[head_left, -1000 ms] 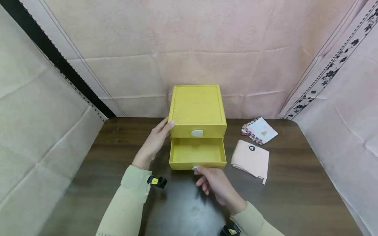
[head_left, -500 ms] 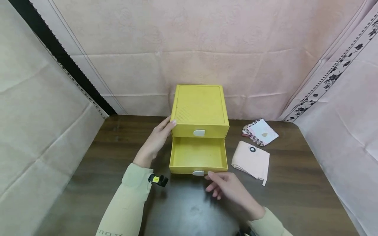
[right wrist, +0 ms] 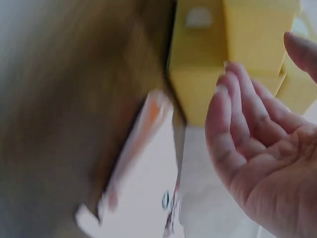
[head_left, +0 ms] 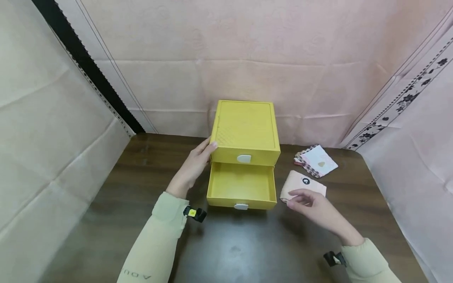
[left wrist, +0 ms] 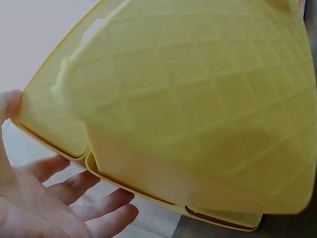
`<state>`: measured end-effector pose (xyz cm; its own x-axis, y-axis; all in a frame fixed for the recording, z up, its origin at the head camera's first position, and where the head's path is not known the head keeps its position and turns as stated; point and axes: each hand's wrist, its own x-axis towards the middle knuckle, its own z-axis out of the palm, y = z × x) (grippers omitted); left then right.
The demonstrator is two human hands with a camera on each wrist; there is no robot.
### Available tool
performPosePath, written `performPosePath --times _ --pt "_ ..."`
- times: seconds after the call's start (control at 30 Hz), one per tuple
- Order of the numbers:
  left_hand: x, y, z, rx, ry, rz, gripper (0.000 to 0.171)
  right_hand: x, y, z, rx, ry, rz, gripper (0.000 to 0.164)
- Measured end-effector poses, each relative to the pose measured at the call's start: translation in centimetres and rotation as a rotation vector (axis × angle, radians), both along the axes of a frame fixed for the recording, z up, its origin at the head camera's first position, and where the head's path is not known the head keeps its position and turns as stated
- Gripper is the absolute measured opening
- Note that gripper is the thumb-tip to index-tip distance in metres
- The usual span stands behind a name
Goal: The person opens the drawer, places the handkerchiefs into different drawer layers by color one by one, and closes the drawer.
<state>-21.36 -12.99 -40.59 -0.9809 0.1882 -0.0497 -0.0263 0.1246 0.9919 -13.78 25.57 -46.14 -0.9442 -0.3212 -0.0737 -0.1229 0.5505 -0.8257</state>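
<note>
A yellow two-drawer box (head_left: 246, 122) stands on the table with its upper drawer in and its lower drawer (head_left: 223, 201) pulled out, nothing inside it. My left hand (head_left: 191, 167) rests on the box's left side, thumb at the front edge. In the left wrist view its fingers (left wrist: 111, 204) lie spread along the side, below the lattice-patterned drawer wall. My right hand (head_left: 316, 210) hovers over the near edge of a folded pale cloth (head_left: 297, 181) with a dark round mark. Its fingers (right wrist: 247, 119) are bent a little, apart from the thumb, and hold nothing.
Behind the pale cloth lies a small folded white cloth (head_left: 323, 160) with a checked border. Light fabric sheets (head_left: 244, 74) hang behind and beside the dark wooden table (head_left: 233, 245). The drawer's white handle (head_left: 241, 206) juts toward me.
My right hand has let go of the lower drawer's handle and moved right to the pale cloth. The drawer came out slightly further. My left hand stays on the box.
</note>
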Motion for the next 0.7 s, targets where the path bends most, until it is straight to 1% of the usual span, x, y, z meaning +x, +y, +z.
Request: performPosePath --times 0.07,0.13,0.27,0.37,0.47,0.6,0.7 --pt "0.0 0.0 0.1 -0.009 -0.002 0.013 0.069 -1.0 0.9 -0.5 0.069 0.068 -0.036 0.052" --pt "0.1 0.1 0.2 -0.015 -0.004 0.013 0.07 -1.9 1.8 -0.9 0.112 0.092 -0.073 0.061" --pt "0.1 0.2 0.3 -0.023 -0.004 0.002 0.072 -3.6 3.5 -1.6 0.115 0.049 -0.118 0.075" --pt "0.1 0.2 0.2 -0.027 -0.003 0.004 0.072 -4.8 4.4 -2.1 0.111 0.015 -0.134 0.082" --pt "0.1 0.2 0.0 -0.026 -0.004 0.005 0.072 -5.7 5.0 -2.8 0.147 0.021 -0.134 0.087" --pt "0.1 0.1 0.0 -0.024 -0.005 0.009 0.071 -6.5 5.6 -3.8 0.257 0.09 -0.133 0.088" --pt "0.1 0.1 0.0 -0.025 -0.006 0.014 0.07 -6.9 5.9 -4.2 0.335 0.136 -0.153 0.086"
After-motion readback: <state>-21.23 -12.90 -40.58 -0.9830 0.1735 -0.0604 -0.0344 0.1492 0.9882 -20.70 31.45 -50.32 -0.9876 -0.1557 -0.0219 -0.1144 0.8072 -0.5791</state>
